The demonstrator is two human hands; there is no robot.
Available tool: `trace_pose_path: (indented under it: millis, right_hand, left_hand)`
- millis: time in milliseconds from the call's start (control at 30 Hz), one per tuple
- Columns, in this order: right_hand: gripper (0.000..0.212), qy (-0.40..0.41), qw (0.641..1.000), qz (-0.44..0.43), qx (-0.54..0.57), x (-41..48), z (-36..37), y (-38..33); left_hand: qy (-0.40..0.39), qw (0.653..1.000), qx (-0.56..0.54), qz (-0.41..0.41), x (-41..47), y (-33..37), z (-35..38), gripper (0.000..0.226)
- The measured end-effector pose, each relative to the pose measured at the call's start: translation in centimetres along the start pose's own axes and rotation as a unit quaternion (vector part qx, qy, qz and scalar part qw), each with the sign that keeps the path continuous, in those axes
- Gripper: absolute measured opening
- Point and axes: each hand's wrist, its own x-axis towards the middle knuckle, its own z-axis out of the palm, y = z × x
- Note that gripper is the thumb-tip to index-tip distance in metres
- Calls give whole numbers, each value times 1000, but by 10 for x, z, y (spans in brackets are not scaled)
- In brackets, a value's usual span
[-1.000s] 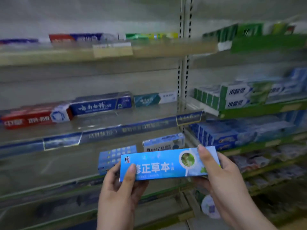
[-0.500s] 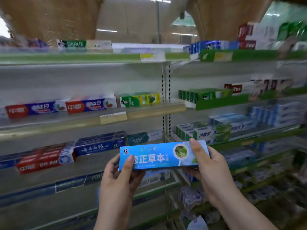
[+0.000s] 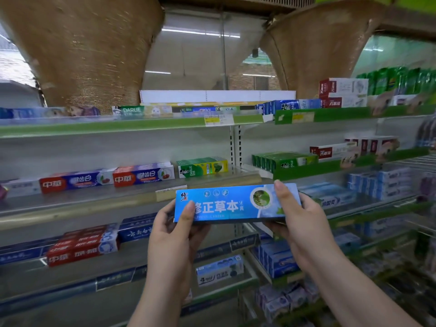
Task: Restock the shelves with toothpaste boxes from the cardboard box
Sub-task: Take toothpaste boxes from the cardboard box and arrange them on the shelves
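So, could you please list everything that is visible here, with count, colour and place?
shelves: two bays, grey, several levels, filling the view
held toothpaste box: one, light blue, level, in front of the shelves
red-and-blue boxes: two, end to end, second level from top, left bay
green-and-yellow box: one, same level, right of them
red boxes: stack, count unclear, level below, left
green boxes: row, count unclear, right bay
woven columns: two, brown, above and behind the shelves
left hand: one, grips the held box's left end
right hand: one, grips its right end
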Motion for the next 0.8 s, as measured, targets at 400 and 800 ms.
trace_pose_path:
  millis: [400, 800]
  right_hand:
    - [32, -36, 998, -49, 23, 1, 43, -60]
    - [31, -61, 993, -90, 55, 0, 68, -84]
  left_hand:
    - [-28, 998, -25, 58, 13, 69, 15, 38]
    - [-43, 993, -11, 109, 13, 108, 17, 48]
